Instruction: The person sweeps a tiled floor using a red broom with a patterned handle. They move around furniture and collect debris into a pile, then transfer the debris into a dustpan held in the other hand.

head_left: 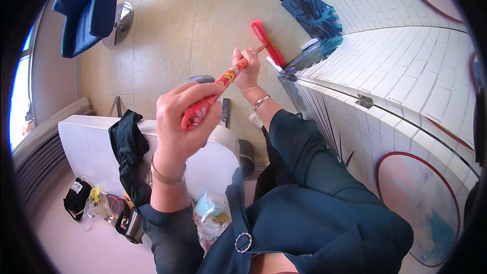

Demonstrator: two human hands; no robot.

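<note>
Both my hands hold a broom by its red handle [229, 76], which is patterned with flowers. My left hand [183, 114] is wrapped round the upper end of the handle, closest to me. Farther down, my right hand [247, 72] grips the handle near the head. The long red broom head [268, 44] is on the tan floor, beside the foot of the white brick-patterned wall. It looks slightly blurred, and its bristles cannot be made out clearly.
A blue swivel chair [87, 14] stands at the far left. Left of me is a white table [83, 129] with a dark cloth [129, 144] over it. A dark bin [247, 158] stands near my legs. Brick-patterned panels [375, 50] run along the right.
</note>
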